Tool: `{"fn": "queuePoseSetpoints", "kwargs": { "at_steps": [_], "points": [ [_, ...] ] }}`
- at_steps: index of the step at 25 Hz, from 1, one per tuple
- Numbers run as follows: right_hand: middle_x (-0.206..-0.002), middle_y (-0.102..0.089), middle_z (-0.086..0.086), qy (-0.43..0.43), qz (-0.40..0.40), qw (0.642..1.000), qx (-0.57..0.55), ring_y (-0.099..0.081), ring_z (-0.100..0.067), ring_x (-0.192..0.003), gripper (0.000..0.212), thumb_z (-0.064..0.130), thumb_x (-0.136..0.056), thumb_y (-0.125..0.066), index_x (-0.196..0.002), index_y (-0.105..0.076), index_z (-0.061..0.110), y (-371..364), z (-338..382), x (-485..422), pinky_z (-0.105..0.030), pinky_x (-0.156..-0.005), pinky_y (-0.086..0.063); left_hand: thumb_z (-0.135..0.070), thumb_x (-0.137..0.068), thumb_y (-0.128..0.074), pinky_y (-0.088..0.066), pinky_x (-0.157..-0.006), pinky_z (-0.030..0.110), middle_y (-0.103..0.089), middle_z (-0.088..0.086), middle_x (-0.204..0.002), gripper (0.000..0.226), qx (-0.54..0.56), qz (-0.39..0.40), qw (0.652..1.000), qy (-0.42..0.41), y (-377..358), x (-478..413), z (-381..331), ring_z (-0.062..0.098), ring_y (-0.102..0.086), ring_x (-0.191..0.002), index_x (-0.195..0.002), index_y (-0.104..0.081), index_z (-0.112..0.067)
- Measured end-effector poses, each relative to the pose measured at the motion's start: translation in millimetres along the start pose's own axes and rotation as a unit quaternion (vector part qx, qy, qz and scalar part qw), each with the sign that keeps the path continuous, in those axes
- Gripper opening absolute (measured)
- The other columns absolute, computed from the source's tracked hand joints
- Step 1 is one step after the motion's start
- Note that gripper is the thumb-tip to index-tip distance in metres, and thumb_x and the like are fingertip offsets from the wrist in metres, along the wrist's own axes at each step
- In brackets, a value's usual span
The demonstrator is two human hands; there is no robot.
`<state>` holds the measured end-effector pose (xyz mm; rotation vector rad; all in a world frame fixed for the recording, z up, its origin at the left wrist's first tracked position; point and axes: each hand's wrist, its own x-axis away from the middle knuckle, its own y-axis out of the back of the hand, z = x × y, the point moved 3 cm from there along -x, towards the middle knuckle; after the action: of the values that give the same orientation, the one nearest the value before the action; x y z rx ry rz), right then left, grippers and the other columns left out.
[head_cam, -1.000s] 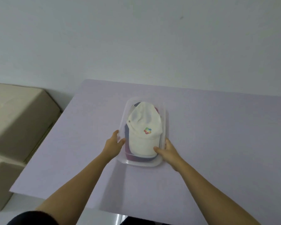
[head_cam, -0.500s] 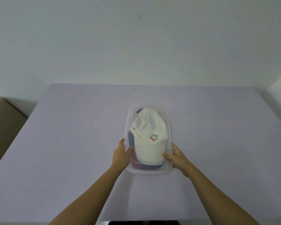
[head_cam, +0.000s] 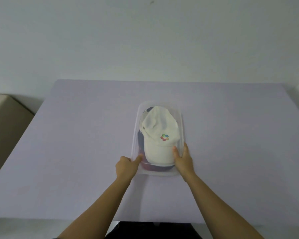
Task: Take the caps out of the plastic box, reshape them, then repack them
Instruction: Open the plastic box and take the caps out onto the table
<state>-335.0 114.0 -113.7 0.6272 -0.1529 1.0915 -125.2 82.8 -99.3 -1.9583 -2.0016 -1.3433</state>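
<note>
White cap [head_cam: 160, 135] atop stack in plastic box [head_cam: 182, 125]; both hands on box sides.

no readable text, wordless cap logo [head_cam: 164, 137]

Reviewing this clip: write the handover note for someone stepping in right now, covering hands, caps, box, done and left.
Left hand: on the near-left corner of the plastic box, thumb over the rim.
Right hand: at the near-right side, thumb on the white cap's brim.
Caps: white cap on top, darker caps beneath, all in the box on the table.
Done: nothing removed.
Left: take out, reshape, repack.
</note>
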Motion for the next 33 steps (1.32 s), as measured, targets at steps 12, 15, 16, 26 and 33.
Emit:
{"fn": "queuePoseSetpoints", "kwargs": {
  "at_steps": [12,15,16,26,33],
  "points": [
    [-0.147,-0.038,-0.011,-0.007,0.005,1.000,0.012,-0.040,-0.033,-0.131,0.063,0.042,-0.094,-0.043,-0.147,-0.019,0.017,-2,-4,0,-0.044,-0.108,-0.035,-0.042,-0.085,-0.062,-0.025,-0.050,0.025,-0.028,0.001,-0.060,0.050,0.007,0.050,0.998,0.032,8,11,-4,0.015,-0.029,-0.054,-0.061,-0.033,-0.010],
    [-0.144,-0.041,-0.011,-0.010,-0.001,1.000,0.005,-0.042,-0.033,-0.129,0.063,0.043,-0.094,-0.043,-0.147,-0.021,0.018,-3,-4,0,-0.047,-0.107,-0.036,-0.041,-0.086,-0.061,-0.023,-0.049,0.024,-0.025,0.000,-0.058,0.052,0.013,0.047,0.999,0.016,8,14,-7,0.014,-0.025,-0.052,-0.059,-0.028,-0.012],
    [-0.143,-0.043,-0.011,-0.012,-0.003,1.000,0.000,-0.044,-0.032,-0.128,0.062,0.044,-0.094,-0.043,-0.146,-0.022,0.018,-4,-3,0,-0.048,-0.106,-0.037,-0.041,-0.087,-0.060,-0.022,-0.048,0.024,-0.025,-0.001,-0.057,0.052,0.008,0.045,0.999,0.006,10,13,-7,0.013,-0.024,-0.051,-0.059,-0.026,-0.013],
    [-0.143,-0.044,-0.006,-0.014,0.028,0.999,-0.020,-0.044,-0.028,-0.128,0.062,0.043,-0.092,-0.048,-0.145,-0.024,0.022,2,0,3,-0.044,-0.107,-0.036,-0.039,-0.077,-0.069,-0.024,-0.046,0.022,-0.028,-0.001,-0.058,0.049,-0.024,0.025,0.998,-0.049,15,11,-11,0.012,-0.024,-0.051,-0.062,-0.030,-0.013],
    [-0.128,-0.048,0.007,-0.038,0.056,0.988,-0.135,-0.047,-0.014,-0.111,0.048,0.047,-0.093,-0.043,-0.135,-0.040,0.023,13,8,8,-0.029,-0.092,-0.036,-0.026,-0.078,-0.071,-0.038,-0.058,0.025,-0.045,0.003,-0.075,0.032,0.162,0.044,0.984,-0.055,10,23,-18,0.015,-0.043,-0.064,-0.082,-0.042,-0.013]
  ]
}}
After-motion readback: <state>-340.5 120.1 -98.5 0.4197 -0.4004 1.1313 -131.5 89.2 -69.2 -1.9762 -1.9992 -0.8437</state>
